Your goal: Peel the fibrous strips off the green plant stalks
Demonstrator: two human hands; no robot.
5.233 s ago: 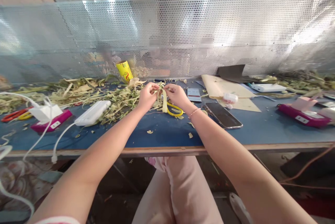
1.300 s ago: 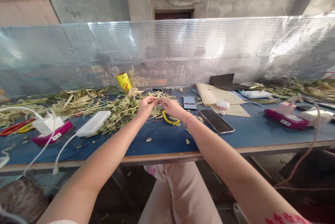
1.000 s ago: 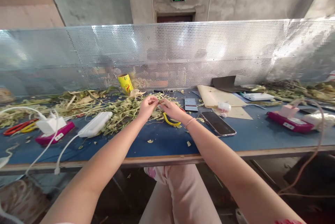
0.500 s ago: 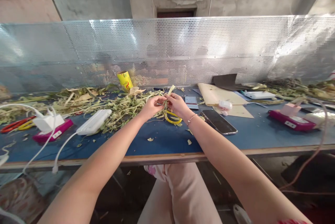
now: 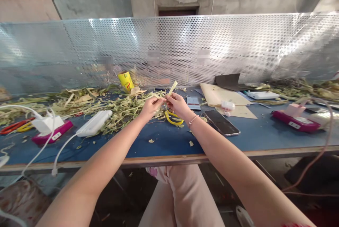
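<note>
A pale green strip of dried plant stalk (image 5: 173, 88) sticks up out of my right hand (image 5: 178, 105), pinched between thumb and fingers. My left hand (image 5: 151, 107) is closed too, its fingertips meeting the lower part of the stalk beside the right fingertips; the exact grip there is partly hidden. Just under the hands on the blue table (image 5: 164, 144) lie yellow loop handles (image 5: 174, 118), probably of scissors, blades not visible. Left of and behind my left hand spreads a heap of dried greenish stalks and leaves (image 5: 124, 108).
A yellow cardboard tube (image 5: 125, 81) stands behind the heap. To the left are a white power strip (image 5: 94, 123), a purple socket block (image 5: 53, 133) and red-handled scissors (image 5: 17, 126). A phone (image 5: 221, 122), papers (image 5: 219, 94) and another purple socket (image 5: 295, 121) lie right. A perforated metal screen (image 5: 172, 36) rises behind.
My hands have drawn slightly apart, the left moving a little left and its fingers closing tighter. More of the pale strip now shows above my right hand.
</note>
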